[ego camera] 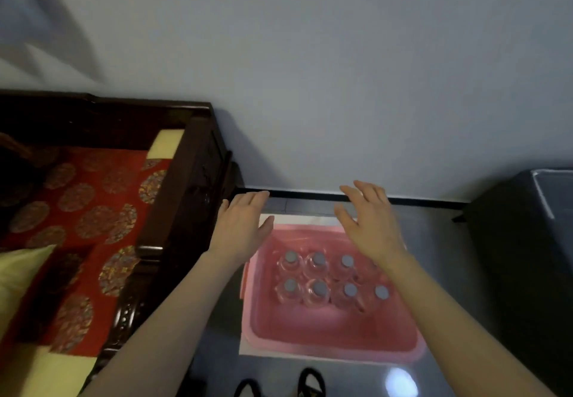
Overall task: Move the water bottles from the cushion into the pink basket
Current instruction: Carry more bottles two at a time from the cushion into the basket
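The grey glossy floor (440, 241) carries the pink basket (328, 331), which sits on a white sheet (297, 219) that shows at the basket's 12 and 6 o'clock edges. At the basket's 9 o'clock stands a dark wooden bench (186, 179), bearing a red patterned cushion (93, 198) and a yellow pillow (18, 272). At 3 o'clock stands a dark box (527, 257).

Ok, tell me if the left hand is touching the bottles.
Apart. The head view shows bare pink basket between the open left hand and the nearest bottle.
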Demonstrator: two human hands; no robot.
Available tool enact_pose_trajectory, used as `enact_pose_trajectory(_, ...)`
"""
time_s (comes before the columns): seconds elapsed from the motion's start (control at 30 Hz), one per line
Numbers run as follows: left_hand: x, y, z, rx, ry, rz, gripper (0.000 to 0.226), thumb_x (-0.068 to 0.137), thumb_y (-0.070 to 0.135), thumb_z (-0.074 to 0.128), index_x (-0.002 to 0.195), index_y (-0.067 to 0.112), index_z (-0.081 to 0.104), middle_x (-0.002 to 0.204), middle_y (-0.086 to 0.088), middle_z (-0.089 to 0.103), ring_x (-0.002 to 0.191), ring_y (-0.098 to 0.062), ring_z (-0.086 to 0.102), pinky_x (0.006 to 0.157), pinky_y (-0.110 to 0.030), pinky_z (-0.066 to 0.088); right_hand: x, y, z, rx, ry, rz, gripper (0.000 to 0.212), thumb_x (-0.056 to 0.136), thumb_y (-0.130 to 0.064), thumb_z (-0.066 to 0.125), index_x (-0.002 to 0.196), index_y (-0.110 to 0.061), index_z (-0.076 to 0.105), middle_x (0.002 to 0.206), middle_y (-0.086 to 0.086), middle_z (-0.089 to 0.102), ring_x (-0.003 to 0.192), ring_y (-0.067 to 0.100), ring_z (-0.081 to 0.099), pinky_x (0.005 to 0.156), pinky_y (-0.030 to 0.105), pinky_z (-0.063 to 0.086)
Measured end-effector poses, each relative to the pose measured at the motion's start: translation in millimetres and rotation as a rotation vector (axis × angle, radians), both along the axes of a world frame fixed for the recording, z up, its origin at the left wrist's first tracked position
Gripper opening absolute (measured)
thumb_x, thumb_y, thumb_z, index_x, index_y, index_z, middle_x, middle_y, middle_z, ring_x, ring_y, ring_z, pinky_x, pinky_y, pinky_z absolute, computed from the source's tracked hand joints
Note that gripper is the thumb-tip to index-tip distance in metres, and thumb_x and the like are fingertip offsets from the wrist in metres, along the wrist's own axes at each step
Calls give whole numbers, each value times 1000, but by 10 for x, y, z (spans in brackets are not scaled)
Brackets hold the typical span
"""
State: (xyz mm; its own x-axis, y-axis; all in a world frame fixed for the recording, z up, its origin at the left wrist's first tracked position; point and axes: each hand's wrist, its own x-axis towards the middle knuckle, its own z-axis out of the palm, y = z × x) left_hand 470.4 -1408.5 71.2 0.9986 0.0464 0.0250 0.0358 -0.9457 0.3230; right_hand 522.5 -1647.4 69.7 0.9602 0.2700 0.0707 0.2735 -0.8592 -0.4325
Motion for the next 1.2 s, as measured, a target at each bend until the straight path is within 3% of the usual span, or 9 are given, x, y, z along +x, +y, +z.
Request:
enact_pose_trajectory(0.13,-269,392,531,15,-86,135,52,92,35,52,140,21,39,142,1,46,133,-21,37,112,-54,24,-86,455,472,5,-105,115,63,90,-53,27,132,-16,55,140,12,50,130,30,40,106,44,37)
enact_pose_trajectory(0.33,-1065,1359,1131,25,-218,371,52,91,35,53,140,22,39,139,-1,48,131,-25,41,112,-54,26,-435,1357,1043,31,-213,298,65,90,-54,25,136,-16,51,141,11,48,131,29,38,107,42,35)
enact_pose_trajectory(0.47,-1957,2158,1357,86,-279,508,53,91,36,54,139,18,41,139,-3,49,130,-26,43,110,-53,29,-908,2285,1242,56,-227,433,52,97,-47,38,142,-20,43,147,6,42,137,25,30,111,42,31)
enact_pose_trajectory(0.63,-3399,3163,1420,218,-190,679,55,93,37,51,141,14,39,146,-7,42,135,-27,37,112,-46,31,-1929,3645,1326,160,-185,656,50,97,-46,42,141,-24,44,148,3,40,138,21,28,111,39,28)
enact_pose_trajectory(0.87,-5268,4220,1330,99,-161,930,53,88,24,60,137,8,45,138,-11,49,125,-32,47,101,-41,41,-3357,5280,1250,243,-83,891,47,96,-40,48,139,-22,47,146,3,41,137,18,27,108,31,27)
enact_pose_trajectory(1.07,-6189,4885,1264,91,-170,1087,50,85,20,64,131,6,51,128,-15,57,115,-37,54,94,-43,44,-4001,6311,1228,197,-62,1039,48,94,-40,51,138,-22,47,146,3,41,137,19,28,107,34,29)
enact_pose_trajectory(1.2,-6561,5438,1190,92,-150,1170,53,87,25,60,136,10,45,132,-12,55,119,-32,51,95,-38,43,-4237,7075,1224,207,-60,1091,50,95,-41,49,141,-22,44,148,0,39,139,19,25,107,37,31)
